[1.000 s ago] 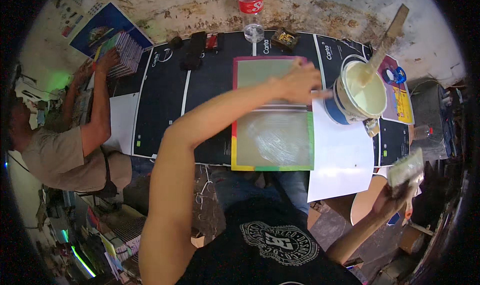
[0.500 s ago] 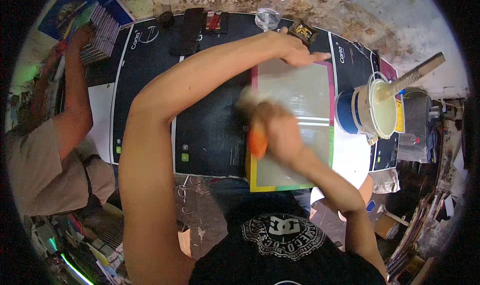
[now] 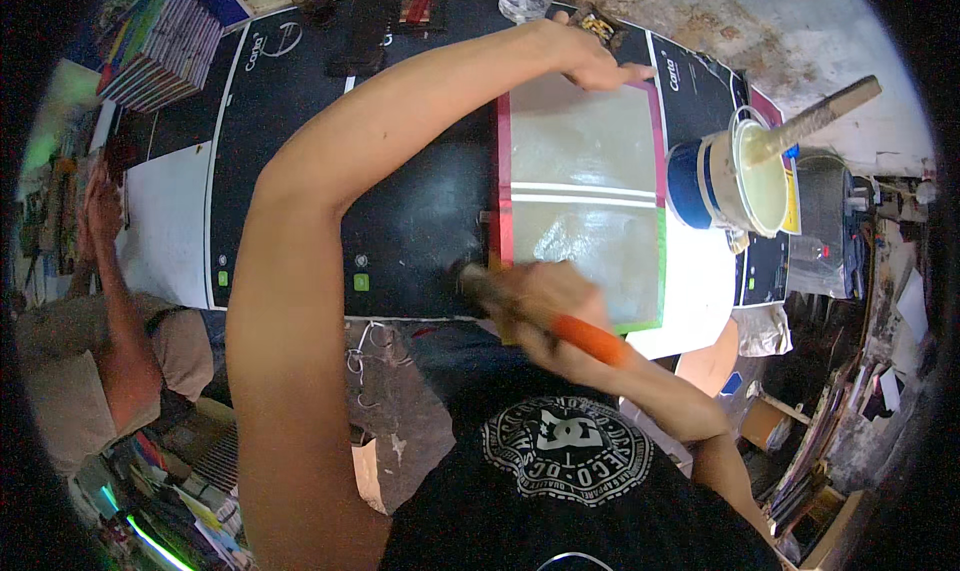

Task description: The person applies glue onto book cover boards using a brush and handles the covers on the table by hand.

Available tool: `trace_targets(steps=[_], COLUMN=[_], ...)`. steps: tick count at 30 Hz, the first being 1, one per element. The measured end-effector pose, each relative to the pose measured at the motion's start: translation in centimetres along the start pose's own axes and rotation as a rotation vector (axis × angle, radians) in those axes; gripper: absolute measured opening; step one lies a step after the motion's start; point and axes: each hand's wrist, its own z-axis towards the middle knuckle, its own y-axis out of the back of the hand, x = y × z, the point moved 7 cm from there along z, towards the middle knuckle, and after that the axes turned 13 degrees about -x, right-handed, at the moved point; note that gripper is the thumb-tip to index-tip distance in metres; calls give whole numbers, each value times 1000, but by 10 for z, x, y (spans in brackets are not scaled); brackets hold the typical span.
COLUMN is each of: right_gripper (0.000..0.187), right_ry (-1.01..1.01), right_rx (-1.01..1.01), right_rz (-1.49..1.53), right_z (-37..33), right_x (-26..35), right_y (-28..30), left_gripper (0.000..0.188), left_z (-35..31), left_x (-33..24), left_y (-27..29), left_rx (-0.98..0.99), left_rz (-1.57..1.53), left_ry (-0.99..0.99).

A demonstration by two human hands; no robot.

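Observation:
A glossy grey sheet (image 3: 580, 141) with pink, red and green edges and two white stripes across its middle lies on the black-covered table. My left hand (image 3: 600, 63) rests at the sheet's far edge, index finger stretched to the right and thumb apart. Over the sheet's near left part, my right hand (image 3: 550, 311) is wrapped round a brush with an orange handle (image 3: 590, 339). Its blurred bristles (image 3: 468, 276) reach past the left edge, above the black surface. Fingers hide the middle of the brush.
Right of the sheet, a tilted bucket (image 3: 740, 176) holds pale cream liquid and a wooden stick (image 3: 815, 121). Along the back stand a clear container (image 3: 524, 3) and a dark tray (image 3: 598, 26). A book stack (image 3: 165, 51) and a co-worker's arm (image 3: 125, 321) are at left.
My right hand has swung the brush nearer to me, its bristles now pointing left and handle slanting back along my wrist. The co-worker's hand has left the book stack. My view has shifted slightly.

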Motion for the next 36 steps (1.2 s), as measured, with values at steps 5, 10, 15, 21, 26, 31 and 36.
trace_targets(steps=[5,10,15,21,26,31,36], right_gripper=[30,24,41,33,35,40,37], right_ry=[-7,36,235,62,67,82,131], right_rx=[-365,-87,-192,-257,-42,-316,18], right_rz=[-340,-153,-182,-244,-39,-338,-218], right_z=[40,-33,-1,24,-51,-7,-89], right_x=[-33,21,25,-22,44,-15,58], right_y=[67,-6,40,-5,1,58,-9], left_gripper=[93,97,94,97,94,96,98], left_z=[-1,0,-7,9,11,10,4], left_x=[-11,-12,-4,-15,-17,-19,-29], left_y=[8,-3,3,7,3,4,0], left_rx=[8,30,97,-105,125,96,52], left_rz=[73,100,-7,75,119,169,205], left_ry=[90,77,183,167,200,237,187])
